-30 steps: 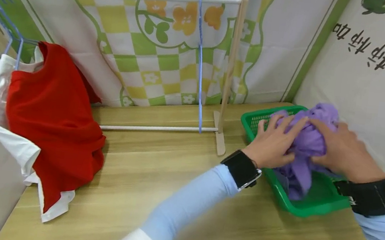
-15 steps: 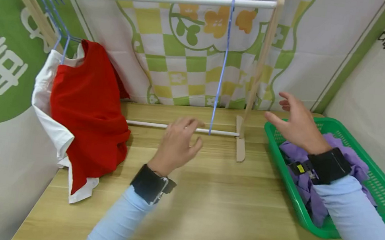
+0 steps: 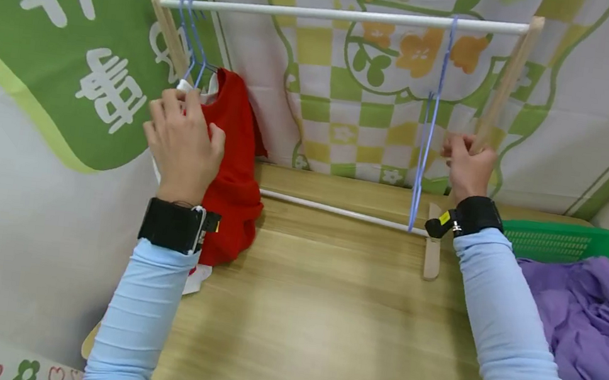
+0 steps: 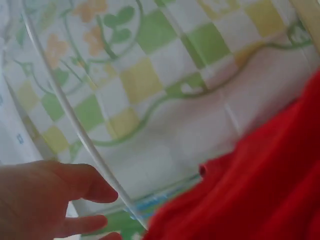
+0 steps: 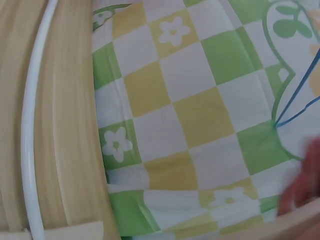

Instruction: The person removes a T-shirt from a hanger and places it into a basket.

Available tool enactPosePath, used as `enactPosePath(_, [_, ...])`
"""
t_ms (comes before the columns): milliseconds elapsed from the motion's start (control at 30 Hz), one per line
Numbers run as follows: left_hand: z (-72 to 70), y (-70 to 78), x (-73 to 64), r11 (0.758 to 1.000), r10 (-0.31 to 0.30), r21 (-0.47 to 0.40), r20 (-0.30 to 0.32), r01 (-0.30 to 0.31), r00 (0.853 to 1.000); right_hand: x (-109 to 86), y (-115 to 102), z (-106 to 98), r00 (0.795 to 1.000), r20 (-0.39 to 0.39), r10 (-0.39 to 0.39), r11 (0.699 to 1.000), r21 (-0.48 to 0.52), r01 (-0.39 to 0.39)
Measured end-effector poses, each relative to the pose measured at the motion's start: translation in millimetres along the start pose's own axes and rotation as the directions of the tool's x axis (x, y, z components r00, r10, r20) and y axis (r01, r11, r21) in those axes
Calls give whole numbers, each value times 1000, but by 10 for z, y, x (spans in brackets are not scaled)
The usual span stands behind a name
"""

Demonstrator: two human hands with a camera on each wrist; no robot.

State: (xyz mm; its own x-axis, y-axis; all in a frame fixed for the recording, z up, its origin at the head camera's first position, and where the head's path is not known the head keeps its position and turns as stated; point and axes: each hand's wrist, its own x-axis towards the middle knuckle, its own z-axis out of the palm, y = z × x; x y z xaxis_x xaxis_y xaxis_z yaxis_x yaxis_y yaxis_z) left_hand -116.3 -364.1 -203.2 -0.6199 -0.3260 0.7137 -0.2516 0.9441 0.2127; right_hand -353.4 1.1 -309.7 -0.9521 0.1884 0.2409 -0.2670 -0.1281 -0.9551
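My left hand (image 3: 184, 143) is raised in front of the red garment (image 3: 236, 162) and a mostly hidden white garment, at the left end of a small clothes rack (image 3: 348, 16). In the left wrist view, its thumb (image 4: 95, 185) and fingers are spread apart and hold nothing, beside the red cloth (image 4: 260, 185). My right hand (image 3: 469, 169) has its fingers curled at the rack's right wooden post (image 3: 511, 82) and grips it. In the right wrist view that hand (image 5: 305, 180) is blurred beside the post (image 5: 295, 220). A bare blue hanger (image 3: 432, 123) hangs left of it.
A green basket (image 3: 555, 237) with purple cloth (image 3: 596, 321) stands on the wooden table (image 3: 311, 318) at the right. Two blue hangers (image 3: 197, 44) hang at the rack's left end. A patterned curtain (image 3: 359, 114) is behind the rack.
Both hands have let go of the purple cloth, which now lies in the basket. The left hand has moved left to the garments, the right hand to the post. The view has swung left.
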Motion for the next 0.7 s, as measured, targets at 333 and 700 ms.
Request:
enactPosePath(333, [113,-284,219,981,-47,190,97,27,994,53,59,124,952,-306,-30,994,-107,-3])
enactPosePath(700, [47,-196,205,994,-18,105,50,12,999,36,97,178,952,-296,-81,994,-90,57])
